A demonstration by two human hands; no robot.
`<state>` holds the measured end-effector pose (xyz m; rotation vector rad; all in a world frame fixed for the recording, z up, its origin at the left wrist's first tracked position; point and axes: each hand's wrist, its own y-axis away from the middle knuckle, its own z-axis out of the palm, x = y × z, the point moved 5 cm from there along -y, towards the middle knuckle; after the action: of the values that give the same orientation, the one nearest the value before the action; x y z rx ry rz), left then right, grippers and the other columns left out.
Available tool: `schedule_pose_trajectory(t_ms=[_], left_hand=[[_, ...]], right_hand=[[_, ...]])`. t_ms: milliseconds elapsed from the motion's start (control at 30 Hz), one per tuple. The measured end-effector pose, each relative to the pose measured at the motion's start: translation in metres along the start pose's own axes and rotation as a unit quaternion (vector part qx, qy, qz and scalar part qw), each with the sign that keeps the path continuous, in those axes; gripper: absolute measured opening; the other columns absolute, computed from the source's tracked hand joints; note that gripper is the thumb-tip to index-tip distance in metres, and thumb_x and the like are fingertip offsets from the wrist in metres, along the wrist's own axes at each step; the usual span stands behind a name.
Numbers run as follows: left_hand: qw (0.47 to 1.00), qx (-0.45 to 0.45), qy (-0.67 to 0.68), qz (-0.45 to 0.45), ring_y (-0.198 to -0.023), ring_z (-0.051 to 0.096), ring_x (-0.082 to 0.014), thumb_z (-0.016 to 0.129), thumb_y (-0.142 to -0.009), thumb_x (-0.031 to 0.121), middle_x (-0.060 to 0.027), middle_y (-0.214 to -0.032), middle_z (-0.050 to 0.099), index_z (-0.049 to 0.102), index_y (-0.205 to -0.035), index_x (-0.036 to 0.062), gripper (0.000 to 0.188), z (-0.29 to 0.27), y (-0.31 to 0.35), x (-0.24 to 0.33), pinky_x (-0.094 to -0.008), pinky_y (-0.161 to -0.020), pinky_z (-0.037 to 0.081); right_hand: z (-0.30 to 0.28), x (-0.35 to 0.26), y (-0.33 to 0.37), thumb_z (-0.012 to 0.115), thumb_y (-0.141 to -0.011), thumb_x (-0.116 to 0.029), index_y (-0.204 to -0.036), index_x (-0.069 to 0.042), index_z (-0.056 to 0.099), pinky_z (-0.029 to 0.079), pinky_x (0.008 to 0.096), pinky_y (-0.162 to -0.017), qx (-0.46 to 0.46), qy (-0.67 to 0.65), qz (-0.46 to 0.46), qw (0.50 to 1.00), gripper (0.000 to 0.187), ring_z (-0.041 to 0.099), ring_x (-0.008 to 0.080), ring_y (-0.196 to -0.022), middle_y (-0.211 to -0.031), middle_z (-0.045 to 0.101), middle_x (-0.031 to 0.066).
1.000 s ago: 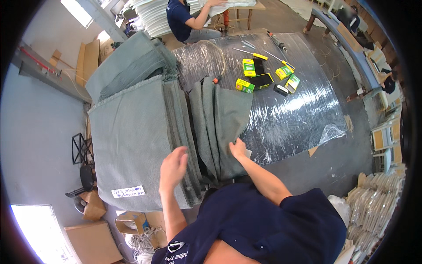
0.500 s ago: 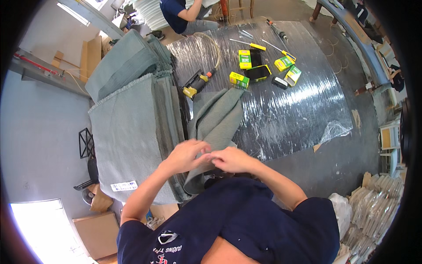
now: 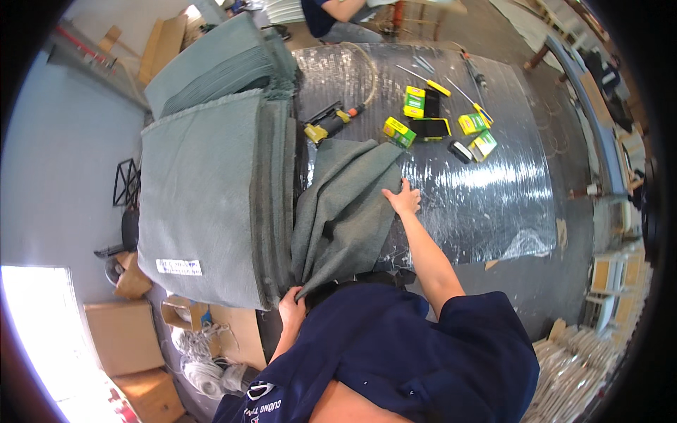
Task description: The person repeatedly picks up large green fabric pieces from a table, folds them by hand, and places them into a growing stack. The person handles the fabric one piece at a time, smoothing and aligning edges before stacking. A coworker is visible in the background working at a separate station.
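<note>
A grey-green fabric piece (image 3: 356, 204) lies loosely folded in front of me, with ridges running across it. At its lower left corner, my left hand (image 3: 291, 308) is closed on the edge, fingers partly hidden. My right hand (image 3: 404, 199) touches the right edge of the cloth, its thumb and forefinger apart. Just left of the cloth rises a thick stack of the same fabric (image 3: 201, 183), with a white written label (image 3: 178, 267) on its near part. A yellow and black staple gun (image 3: 328, 122) lies beyond the cloth.
Yellow-green boxes (image 3: 400, 132), two screwdrivers (image 3: 437, 87) and a small black object (image 3: 460, 151) lie on the film-covered table (image 3: 479, 204). An air hose (image 3: 374, 70) runs to the staple gun. Another person (image 3: 338, 21) sits beyond the table. Cardboard boxes (image 3: 123, 338) stand at lower left.
My hands, close together over the cloth before, have moved apart: the left down to the near corner, the right up to the right edge. The cloth is spread wider. The view has shifted.
</note>
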<state>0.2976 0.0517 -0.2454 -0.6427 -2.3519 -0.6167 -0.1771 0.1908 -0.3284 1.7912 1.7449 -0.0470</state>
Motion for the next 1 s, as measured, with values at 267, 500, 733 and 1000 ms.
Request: schedule_pose_trajectory(t_ms=[267, 500, 733, 1000], left_hand=[[0.987, 0.136, 0.049, 0.073, -0.077, 0.066, -0.0254, 0.057, -0.085, -0.007, -0.0167, -0.082, 0.068, 0.066, -0.102, -0.0021, 0.02, -0.178, 0.03, 0.132, -0.0352, -0.073, 0.051], [0.825, 0.451, -0.255, 0.225, -0.094, 0.064, -0.0231, 0.054, -0.106, 0.041, -0.0124, -0.108, 0.07, 0.067, -0.111, 0.0016, 0.042, -0.495, 0.099, 0.139, -0.0411, -0.082, 0.049], [0.873, 0.409, -0.235, 0.121, -0.131, 0.056, -0.023, 0.065, -0.083, 0.008, -0.0128, -0.142, 0.058, 0.05, -0.151, 0.0092, 0.07, -0.703, 0.013, 0.215, -0.0384, -0.11, 0.044], [0.707, 0.578, -0.3, 0.277, -0.091, 0.072, -0.0345, 0.066, -0.09, 0.033, -0.0205, -0.097, 0.073, 0.068, -0.118, 0.0097, 0.037, -0.787, -0.277, 0.283, -0.0476, -0.08, 0.057]], right_hand=[[-0.084, -0.088, 0.019, 0.067, -0.102, -0.031, -0.15, -0.003, 0.046, 0.046, 0.0367, -0.108, -0.17, -0.547, -0.218, 0.79, 0.059, 0.06, 0.0225, -0.123, -0.138, 0.062, 0.0122], [-0.32, -0.247, 0.197, 0.071, -0.096, -0.024, -0.133, -0.003, 0.06, 0.053, 0.0343, -0.095, -0.229, -0.663, -0.25, 0.668, 0.043, 0.068, 0.0192, -0.105, -0.121, 0.069, 0.0088], [-0.344, -0.396, 0.264, 0.069, -0.098, -0.026, -0.121, -0.006, 0.067, 0.052, 0.0332, -0.09, -0.316, -0.617, -0.417, 0.588, 0.03, 0.066, 0.0128, -0.105, -0.113, 0.072, 0.004], [-0.367, -0.587, 0.195, 0.081, -0.089, -0.032, -0.127, -0.006, 0.066, 0.042, 0.0431, -0.104, -0.015, -0.627, -0.455, 0.633, 0.048, 0.056, 0.018, -0.123, -0.133, 0.064, 0.0097]])
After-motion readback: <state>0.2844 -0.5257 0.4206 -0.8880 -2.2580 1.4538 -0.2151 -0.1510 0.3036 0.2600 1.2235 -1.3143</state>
